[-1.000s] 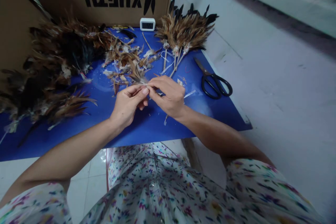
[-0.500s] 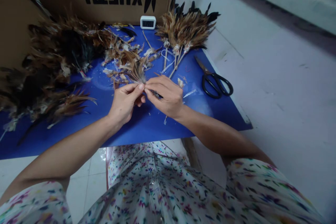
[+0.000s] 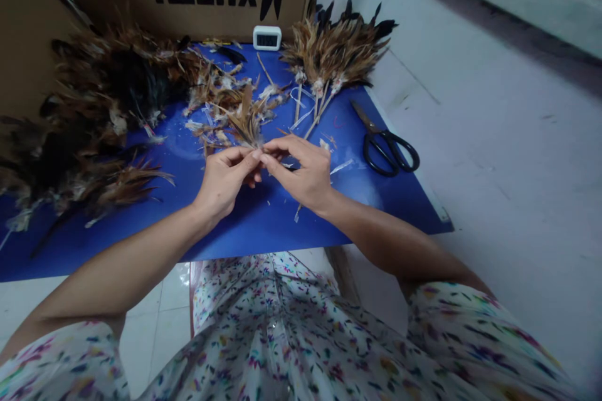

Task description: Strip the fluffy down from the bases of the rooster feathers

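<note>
Over the front part of the blue table, a small bunch of brown and grey feathers [image 3: 248, 125] fans upward from between my fingers. My left hand [image 3: 226, 177] pinches its base with thumb and forefinger. From the other side, my right hand [image 3: 301, 169] is closed at the same spot, thumb and fingertips pressed on the base and almost touching the left thumb. The fingers hide the quill ends. Just behind the bunch lies a scatter of loose brown feathers [image 3: 226, 99].
Large dark and brown feather bundles [image 3: 136, 81] cover the left of the blue table [image 3: 263, 225]. Feather dusters on sticks [image 3: 329, 50] lie at back right, near black-handled scissors [image 3: 390, 150]. A small white digital clock [image 3: 267, 38] stands before a cardboard box [image 3: 226, 19].
My right hand has turned a little, its fingers shifting on the base of the bunch. One brown feather now stands more upright in it. The left hand stays nearly in place.
</note>
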Available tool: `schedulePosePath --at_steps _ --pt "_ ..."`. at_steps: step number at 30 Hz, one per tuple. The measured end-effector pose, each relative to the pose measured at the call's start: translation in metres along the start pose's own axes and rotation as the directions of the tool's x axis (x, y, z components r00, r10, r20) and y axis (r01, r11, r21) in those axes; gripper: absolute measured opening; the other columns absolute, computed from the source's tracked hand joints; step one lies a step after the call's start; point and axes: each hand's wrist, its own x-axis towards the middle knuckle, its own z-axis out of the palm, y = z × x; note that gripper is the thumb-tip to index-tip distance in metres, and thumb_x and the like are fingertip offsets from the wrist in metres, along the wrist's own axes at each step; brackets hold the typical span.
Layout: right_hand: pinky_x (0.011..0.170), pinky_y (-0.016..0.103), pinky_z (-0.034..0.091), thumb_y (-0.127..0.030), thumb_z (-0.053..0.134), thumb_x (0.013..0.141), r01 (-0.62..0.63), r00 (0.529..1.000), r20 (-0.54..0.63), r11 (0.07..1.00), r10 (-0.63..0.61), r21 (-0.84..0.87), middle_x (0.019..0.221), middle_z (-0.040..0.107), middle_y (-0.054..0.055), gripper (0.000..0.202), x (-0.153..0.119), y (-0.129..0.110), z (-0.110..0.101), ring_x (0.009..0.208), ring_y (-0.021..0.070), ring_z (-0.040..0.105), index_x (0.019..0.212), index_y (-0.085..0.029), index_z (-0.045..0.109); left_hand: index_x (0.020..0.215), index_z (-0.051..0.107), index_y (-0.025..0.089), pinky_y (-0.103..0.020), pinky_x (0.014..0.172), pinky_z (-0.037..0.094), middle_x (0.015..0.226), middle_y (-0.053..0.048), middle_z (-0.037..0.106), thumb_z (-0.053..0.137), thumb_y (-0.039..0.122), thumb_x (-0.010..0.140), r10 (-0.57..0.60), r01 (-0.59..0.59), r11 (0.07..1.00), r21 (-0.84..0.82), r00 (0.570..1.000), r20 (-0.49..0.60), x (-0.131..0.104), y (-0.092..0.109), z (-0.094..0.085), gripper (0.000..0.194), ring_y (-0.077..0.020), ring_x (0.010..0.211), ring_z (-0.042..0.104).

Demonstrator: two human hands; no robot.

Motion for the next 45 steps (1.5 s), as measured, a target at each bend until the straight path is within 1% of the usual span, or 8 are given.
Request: schedulePosePath --at_steps 6,10,18,22,29,33,38,45 --pt "0.069 0.028 0.054 -0.029 0.066 0.088 -0.118 0.993 0.047 0.985 0.112 0.126 0.083 0.072 0.001 0.010 0.0008 0.0021 0.0002 0.078 0.0130 0.064 0.084 -0.021 0.072 0.067 0.070 0.017 -0.020 0.046 0.044 0.054 0.000 0.060 0.082 0.041 0.070 0.022 -0.022 0.997 0.074 1.000 0.000 0.0009 -0.0015 -0.0013 0.027 -0.0086 0.047 0.054" --pt "0.067 0.027 0.053 -0.023 0.063 0.087 -0.202 0.979 0.077 0.966 0.191 0.163 0.079 0.068 0.000 0.009 -0.0002 0.0025 0.0004 0.074 0.0117 0.062 0.080 -0.020 0.068 0.063 0.068 0.016 -0.020 0.044 0.043 0.053 0.000 0.060 0.081 0.039 0.070 0.025 -0.025 0.993 0.113 1.000 -0.004 0.0008 -0.0006 0.0002 0.028 -0.0082 0.045 0.053" --pt "0.064 0.024 0.048 -0.025 0.060 0.087 -0.305 0.950 0.134 0.925 0.281 0.225 0.075 0.062 -0.003 0.007 -0.0001 0.0042 0.0024 0.067 0.0084 0.057 0.083 -0.018 0.060 0.059 0.066 0.015 -0.019 0.044 0.043 0.052 0.000 0.060 0.076 0.028 0.070 0.039 -0.035 0.989 0.144 0.999 -0.021 0.0020 0.0021 -0.0001 0.019 -0.0076 0.044 0.052" --pt "0.062 0.023 0.047 -0.020 0.058 0.087 -0.248 0.966 0.123 0.948 0.227 0.201 0.074 0.059 -0.003 0.005 0.0001 0.0033 0.0021 0.066 0.0080 0.055 0.082 -0.018 0.057 0.059 0.066 0.016 -0.019 0.044 0.040 0.053 0.000 0.060 0.072 0.025 0.073 0.053 -0.053 0.983 0.178 0.999 0.004 0.0028 -0.0002 -0.0027 0.018 -0.0071 0.044 0.052" --pt "0.067 0.026 0.051 -0.013 0.054 0.084 0.006 0.996 0.084 0.997 -0.012 0.077 0.087 0.059 0.003 0.008 0.0000 0.0043 0.0013 0.082 0.0131 0.058 0.079 -0.018 0.057 0.055 0.062 0.016 -0.019 0.045 0.038 0.047 0.003 0.055 0.066 0.017 0.071 0.051 -0.059 0.972 0.226 0.998 0.043 0.0033 0.0003 -0.0037 0.017 -0.0062 0.043 0.049" --pt "0.064 0.024 0.049 -0.018 0.057 0.084 -0.162 0.982 0.128 0.974 0.143 0.157 0.086 0.058 0.002 0.006 -0.0001 0.0063 0.0020 0.082 0.0130 0.057 0.078 -0.018 0.058 0.054 0.060 0.015 -0.019 0.046 0.037 0.047 0.003 0.056 0.066 0.020 0.072 0.058 -0.077 0.957 0.281 0.996 0.075 0.0043 0.0016 -0.0050 0.019 -0.0068 0.043 0.049" --pt "0.059 0.022 0.046 -0.022 0.060 0.082 -0.445 0.888 0.267 0.847 0.375 0.292 0.072 0.058 -0.003 0.007 0.0024 0.0065 0.0034 0.065 0.0080 0.055 0.077 -0.018 0.058 0.055 0.062 0.015 -0.020 0.047 0.037 0.047 0.002 0.057 0.065 0.021 0.072 0.053 -0.097 0.929 0.356 0.990 0.130 0.0054 0.0045 -0.0075 0.018 -0.0069 0.044 0.050" --pt "0.050 0.020 0.045 -0.025 0.066 0.076 -0.560 0.828 0.238 0.722 0.508 0.407 0.063 0.059 -0.005 0.012 0.0051 0.0076 0.0071 0.052 0.0047 0.053 0.075 -0.017 0.057 0.059 0.065 0.015 -0.019 0.046 0.039 0.049 0.001 0.058 0.072 0.028 0.075 0.057 -0.103 0.941 0.321 0.987 0.151 0.0048 0.0042 -0.0079 0.022 -0.0068 0.044 0.051"
